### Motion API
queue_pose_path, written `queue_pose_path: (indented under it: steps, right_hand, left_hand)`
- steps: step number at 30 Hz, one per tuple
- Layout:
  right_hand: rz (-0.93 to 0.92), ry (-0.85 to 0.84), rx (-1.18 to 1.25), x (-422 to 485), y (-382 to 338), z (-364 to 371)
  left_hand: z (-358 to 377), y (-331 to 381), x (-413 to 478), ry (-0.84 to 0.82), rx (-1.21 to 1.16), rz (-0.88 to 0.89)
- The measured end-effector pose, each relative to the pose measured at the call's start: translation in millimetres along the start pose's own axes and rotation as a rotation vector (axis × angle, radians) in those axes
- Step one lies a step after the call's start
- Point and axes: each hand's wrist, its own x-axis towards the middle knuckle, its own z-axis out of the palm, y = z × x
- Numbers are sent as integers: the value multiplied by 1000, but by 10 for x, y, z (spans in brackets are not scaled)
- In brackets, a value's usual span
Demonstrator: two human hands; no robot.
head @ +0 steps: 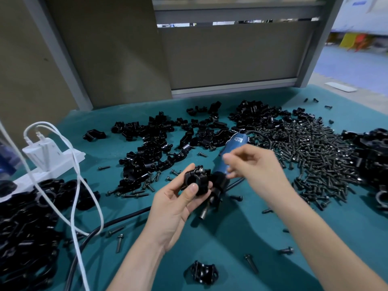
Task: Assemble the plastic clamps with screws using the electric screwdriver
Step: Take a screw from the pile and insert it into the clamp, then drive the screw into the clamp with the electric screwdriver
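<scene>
My left hand (176, 208) grips a black plastic clamp (197, 181) between thumb and fingers, lifted above the table, with a screw head showing on its top. Just behind it the blue electric screwdriver (227, 153) lies on the green table (241, 238), its metal bit (204, 215) pointing towards me. My right hand (255, 164) hovers over the screwdriver's body with blurred, loosely spread fingers; I see nothing held between them. A wide heap of black screws (315, 156) lies to the right.
Loose clamp halves (155, 143) are piled at the centre back. Assembled clamps are heaped at the left (27, 223) and far right (371, 152). A white power strip (48, 162) with white cables (77, 206) sits left. One clamp (201, 272) and stray screws lie near me.
</scene>
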Motion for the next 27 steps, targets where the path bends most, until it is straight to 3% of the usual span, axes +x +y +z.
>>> queue_pose_path:
  steps: [2, 5, 11, 13, 16, 19, 24, 27]
  right_hand:
    - [191, 90, -126, 211, 136, -108]
    - [460, 43, -353, 473, 287, -83]
    - [593, 75, -579, 795, 335, 219]
    - [628, 126, -363, 799, 334, 247]
    - [619, 184, 395, 741, 272, 190]
    - [439, 217, 1002, 753, 109, 65]
    - [118, 141, 1282, 792, -154, -79]
    - [57, 91, 1339, 767, -142, -105]
  left_hand:
    - [-23, 28, 9, 25, -62, -21]
    - [-44, 51, 19, 40, -133, -20]
    - [-55, 69, 16, 42, -137, -57]
    - [-70, 73, 21, 41, -145, -77]
    - [-89, 91, 21, 36, -190, -105]
    - [-95, 104, 23, 37, -212, -113]
    - [-89, 102, 27, 73, -86, -45]
    - [-74, 106, 19, 109, 50, 34]
